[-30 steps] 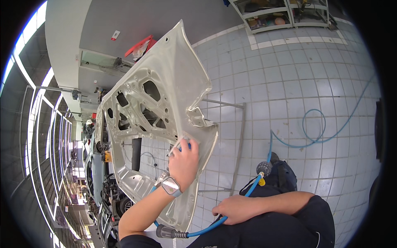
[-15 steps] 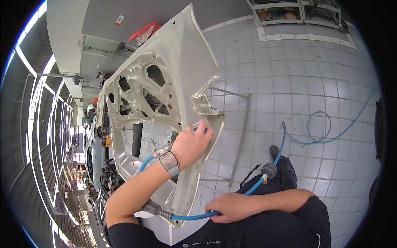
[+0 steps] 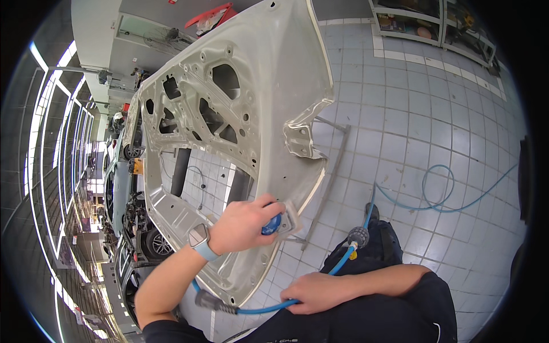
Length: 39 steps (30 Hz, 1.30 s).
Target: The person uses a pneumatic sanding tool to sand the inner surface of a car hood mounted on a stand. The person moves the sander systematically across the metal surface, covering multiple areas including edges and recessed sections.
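My left hand (image 3: 243, 224), with a watch on its wrist, is wrapped round a blue-topped hand-held sander (image 3: 271, 224). The sander's pale, partly see-through base lies at the right edge of a grey-beige car tailgate (image 3: 274, 86); I cannot tell whether it touches the metal. The tailgate has several cutouts and a large window opening. My right hand (image 3: 314, 292) is closed round a blue hose (image 3: 269, 309) at my waist. That hose runs left to a dark grey ribbed connector (image 3: 214, 301) below my left forearm, and right past a round dark fitting (image 3: 358, 237).
A metal stand (image 3: 327, 188) shows beneath the tailgate. Thin blue hose (image 3: 437, 210) loops over the tiled floor (image 3: 394, 137) at right. Shelving (image 3: 409, 28) stands at the far right. Cars (image 3: 114, 177) and a red part (image 3: 211, 17) are at the left and back.
My left hand and the sander have come nearer along the tailgate's right edge, away from its notched corner. The view has shifted. My right hand stays on the hose.
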Available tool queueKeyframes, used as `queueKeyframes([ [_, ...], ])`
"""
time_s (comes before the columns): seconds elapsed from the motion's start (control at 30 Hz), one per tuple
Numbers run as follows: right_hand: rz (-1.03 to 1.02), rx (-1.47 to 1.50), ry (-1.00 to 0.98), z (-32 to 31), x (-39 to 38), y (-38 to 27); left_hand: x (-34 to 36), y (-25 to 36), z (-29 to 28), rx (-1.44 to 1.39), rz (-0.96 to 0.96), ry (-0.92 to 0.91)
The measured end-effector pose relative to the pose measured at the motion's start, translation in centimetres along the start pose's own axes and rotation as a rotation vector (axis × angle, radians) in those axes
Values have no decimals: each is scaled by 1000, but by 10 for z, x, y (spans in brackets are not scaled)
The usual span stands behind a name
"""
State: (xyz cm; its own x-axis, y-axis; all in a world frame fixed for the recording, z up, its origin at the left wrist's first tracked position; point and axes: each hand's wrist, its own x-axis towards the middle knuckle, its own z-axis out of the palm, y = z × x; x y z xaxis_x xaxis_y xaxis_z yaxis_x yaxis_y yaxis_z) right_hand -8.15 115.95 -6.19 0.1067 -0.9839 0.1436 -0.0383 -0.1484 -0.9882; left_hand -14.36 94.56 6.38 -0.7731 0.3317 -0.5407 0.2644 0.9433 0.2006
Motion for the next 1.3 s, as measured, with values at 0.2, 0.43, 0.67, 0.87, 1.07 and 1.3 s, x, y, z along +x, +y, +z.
queueKeyframes([
  [0.2, -336, 139, 450, -3, 48, -35, 43, -1, -31, 638, 450, -162],
  [0.43, -417, 175, 611, -23, 41, -47, 89, 20, -39, 761, 572, -375],
  [0.67, -397, 134, 657, -15, 38, -46, 110, 26, -36, 837, 585, -297],
  [0.87, -396, 131, 637, 6, 46, -50, 70, 19, -30, 821, 600, -330],
  [1.07, -327, 100, 555, 19, 53, -51, 31, 12, -24, 713, 606, -298],
  [1.3, -261, 84, 609, 15, 49, -49, 73, 8, -24, 764, 575, -188],
])
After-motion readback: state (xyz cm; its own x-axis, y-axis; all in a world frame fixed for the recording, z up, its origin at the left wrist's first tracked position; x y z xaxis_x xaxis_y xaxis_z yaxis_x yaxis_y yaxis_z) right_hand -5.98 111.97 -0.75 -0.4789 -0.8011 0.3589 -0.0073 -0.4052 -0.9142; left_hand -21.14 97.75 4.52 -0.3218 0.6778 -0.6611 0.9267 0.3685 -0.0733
